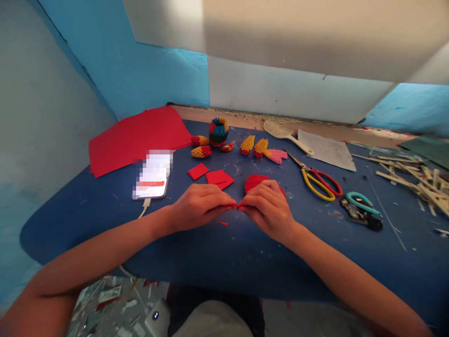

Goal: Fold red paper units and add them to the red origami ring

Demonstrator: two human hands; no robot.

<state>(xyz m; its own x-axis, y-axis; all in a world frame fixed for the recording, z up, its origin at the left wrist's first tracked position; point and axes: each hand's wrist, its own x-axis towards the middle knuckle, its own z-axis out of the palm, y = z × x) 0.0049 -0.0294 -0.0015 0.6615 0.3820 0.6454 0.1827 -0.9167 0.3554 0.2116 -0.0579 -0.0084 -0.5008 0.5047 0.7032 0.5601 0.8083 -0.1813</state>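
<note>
My left hand (203, 204) and my right hand (269, 209) meet above the front middle of the blue table (196, 252). Between their pinched fingertips is a small red paper piece (237, 206), mostly hidden by the fingers. Behind my right hand lies a round red bundle (254, 180), partly covered by the hand. Small red paper rectangles (198, 171) rest just behind my left hand, some overlapping. A red scrap (223, 223) lies on the table in front of the fingertips.
Large red sheets (136, 140) and a phone (152, 175) with a cable are at left. Folded-paper pieces (260, 147) and a multicolored pot (218, 132) stand behind. Scissors (319, 182), a teal-handled tool (363, 208), a hairbrush (280, 131) and thin strips (421, 185) lie right.
</note>
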